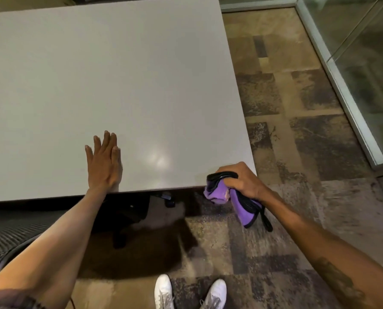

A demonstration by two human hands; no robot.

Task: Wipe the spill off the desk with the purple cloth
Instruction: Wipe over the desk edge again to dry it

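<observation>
Tabletop (119, 74): a plain pale grey surface filling the left and far part of the view, its near edge running across the middle and its right corner close to the right hand.
Spill: no liquid can be told apart on the grey surface; only a soft bright reflection (158, 158) shows near the near edge, between the two hands.
Left hand (103, 161): laid flat, palm down, on the tabletop just inside the near edge, left of centre.
Left fingers (107, 141): stretched straight and close together, pointing toward the far side, holding nothing.
Right hand (239, 179): at the near right corner of the tabletop, knuckles up, partly over the edge.
Right fingers (229, 181): curled tight around the bunched cloth.
Purple cloth (245, 210): purple with a dark border, crumpled in the right hand; one bunched end sits at the tabletop's near edge, the rest hangs down past the edge on the near side, over the floor.
Arms: both bare forearms reach in from the near side, the left from the lower left, the right from the lower right.
Floor (297, 108): patchy brown and dark carpet to the right of and below the tabletop.
Shoes (163, 291): two white ones at the near edge of the view, toes toward the tabletop.
Chair (5, 237): dark mesh at the near left, partly under the left arm.
Glass wall (364, 63): with a metal base rail, far right.
</observation>
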